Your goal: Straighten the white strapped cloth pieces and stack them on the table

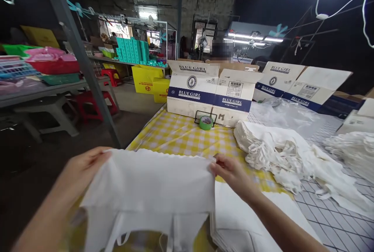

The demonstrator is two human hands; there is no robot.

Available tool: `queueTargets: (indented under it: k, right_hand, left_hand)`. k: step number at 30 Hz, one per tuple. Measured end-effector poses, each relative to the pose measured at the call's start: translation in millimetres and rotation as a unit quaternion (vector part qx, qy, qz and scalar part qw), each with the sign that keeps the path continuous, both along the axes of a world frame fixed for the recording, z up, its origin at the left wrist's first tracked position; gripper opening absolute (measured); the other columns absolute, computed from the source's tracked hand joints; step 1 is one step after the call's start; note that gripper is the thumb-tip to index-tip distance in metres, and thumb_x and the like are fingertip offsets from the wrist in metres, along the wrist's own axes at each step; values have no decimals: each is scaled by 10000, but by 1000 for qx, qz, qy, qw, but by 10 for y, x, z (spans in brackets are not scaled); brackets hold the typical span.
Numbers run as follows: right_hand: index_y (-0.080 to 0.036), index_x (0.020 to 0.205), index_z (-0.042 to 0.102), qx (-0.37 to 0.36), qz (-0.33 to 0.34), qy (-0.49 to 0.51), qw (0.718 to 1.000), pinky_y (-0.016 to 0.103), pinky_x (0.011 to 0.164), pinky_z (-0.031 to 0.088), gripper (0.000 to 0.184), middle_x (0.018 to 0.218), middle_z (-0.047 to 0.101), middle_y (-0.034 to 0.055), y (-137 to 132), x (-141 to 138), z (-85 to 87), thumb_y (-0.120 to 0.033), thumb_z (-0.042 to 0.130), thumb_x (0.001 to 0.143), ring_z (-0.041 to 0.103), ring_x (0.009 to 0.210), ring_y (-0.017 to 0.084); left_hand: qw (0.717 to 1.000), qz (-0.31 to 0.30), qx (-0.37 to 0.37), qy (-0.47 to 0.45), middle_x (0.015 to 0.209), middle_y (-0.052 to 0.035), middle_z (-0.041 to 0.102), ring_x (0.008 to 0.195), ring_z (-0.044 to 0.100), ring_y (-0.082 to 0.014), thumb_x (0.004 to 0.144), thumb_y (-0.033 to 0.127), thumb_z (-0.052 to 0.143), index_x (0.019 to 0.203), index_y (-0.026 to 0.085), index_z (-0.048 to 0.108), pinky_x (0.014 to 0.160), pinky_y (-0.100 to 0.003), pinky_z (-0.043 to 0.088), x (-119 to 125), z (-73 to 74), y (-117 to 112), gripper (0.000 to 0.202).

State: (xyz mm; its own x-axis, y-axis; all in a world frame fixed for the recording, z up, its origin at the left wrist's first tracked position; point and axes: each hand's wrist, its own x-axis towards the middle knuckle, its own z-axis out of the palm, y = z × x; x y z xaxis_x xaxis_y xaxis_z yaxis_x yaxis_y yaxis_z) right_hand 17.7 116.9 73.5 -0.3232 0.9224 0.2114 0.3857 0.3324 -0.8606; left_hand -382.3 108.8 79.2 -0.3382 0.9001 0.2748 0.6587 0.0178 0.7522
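A white cloth piece with narrow straps (163, 183) is stretched between my two hands, its wavy edge uppermost and its straps hanging low. My left hand (90, 164) pinches its upper left corner. At the upper right corner, my right hand (228, 168) grips the edge between thumb and fingers. Under my right forearm lies a neat stack of flat white cloth pieces (233, 209). To the right is a loose heap of white cloth with straps (271, 142). The cloth's lower part is slightly blurred and runs out of view.
A yellow checked cloth (175, 135) covers part of the table. Green tape (206, 122) sits by a black wire stand, before an open Blue Girl carton (189, 88). Clear plastic (286, 111) and more white cloth (353, 150) lie right. A metal post (84, 61) rises left.
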Motion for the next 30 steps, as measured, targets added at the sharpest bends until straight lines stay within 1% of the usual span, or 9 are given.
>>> queueTargets:
  k: [1, 4, 6, 8, 10, 14, 24, 27, 30]
  right_hand:
    - [-178, 659, 486, -21, -19, 0, 1000, 206, 523, 372, 242, 594, 497, -21, 194, -62, -232, -316, 484, 857, 490, 568, 110]
    - [-181, 597, 454, -45, -95, -110, 988, 201, 506, 320, 222, 528, 461, -42, 665, -218, -881, -260, 490, 801, 452, 521, 98]
    - [-179, 556, 439, -47, -123, -138, 982, 208, 502, 285, 218, 510, 450, -41, 841, -283, -1174, -229, 517, 754, 424, 517, 98]
    - [-179, 538, 432, -45, -141, -150, 978, 216, 510, 264, 215, 514, 450, -37, 919, -313, -1326, -215, 523, 730, 405, 527, 100]
    - [-180, 542, 440, -44, -155, -161, 974, 222, 519, 256, 203, 529, 464, -33, 942, -318, -1373, -217, 516, 727, 403, 541, 104]
    - [-184, 577, 482, -54, -175, -183, 966, 227, 526, 259, 157, 573, 524, -17, 959, -311, -1364, -229, 521, 723, 435, 568, 118]
    - [-186, 642, 543, -68, -207, -202, 955, 237, 555, 298, 119, 656, 604, 19, 963, -360, -1377, -245, 532, 745, 508, 637, 145]
    - [-192, 759, 568, -77, -205, -193, 956, 236, 563, 323, 73, 691, 619, 10, 919, -311, -1330, -258, 541, 743, 535, 652, 150]
    - [-199, 953, 554, -66, -205, -163, 963, 248, 582, 362, 219, 743, 625, 9, 767, -94, -1234, -294, 527, 757, 556, 660, 159]
  left_hand:
    - [998, -39, -50, 29, 843, 27, 723, 774, 634, -165, 794, 479, 511, 941, 185, 651, 647, -193, 455, -28, -171, 233, 357]
    - [973, -50, -142, 172, 913, -25, 730, 852, 654, -183, 840, 391, 418, 944, 186, 648, 685, -198, 444, -45, -673, 807, 324]
    - [964, -36, -157, 214, 948, -80, 724, 877, 657, -229, 846, 358, 397, 919, 179, 658, 700, -247, 443, -3, -918, 1017, 325]
    - [956, -13, -160, 244, 972, -121, 713, 873, 657, -263, 863, 346, 361, 927, 175, 658, 701, -292, 439, 58, -1063, 1096, 348]
    - [948, 2, -158, 275, 969, -137, 708, 856, 658, -273, 886, 341, 322, 981, 179, 644, 693, -313, 433, 118, -1129, 1095, 372]
    - [932, -3, -143, 332, 923, -123, 708, 836, 657, -262, 916, 321, 281, 1052, 193, 613, 662, -310, 422, 196, -1145, 1048, 381]
    - [894, -26, -136, 427, 788, -148, 694, 780, 663, -300, 924, 307, 263, 997, 170, 629, 642, -349, 444, 267, -1098, 1109, 397]
    - [887, -21, -136, 440, 811, -170, 687, 781, 658, -311, 926, 342, 253, 1110, 118, 582, 653, -367, 448, 326, -1043, 1084, 438]
    - [880, 20, -111, 461, 934, -190, 660, 837, 636, -326, 922, 357, 265, 1278, 83, 442, 718, -407, 432, 386, -936, 936, 483]
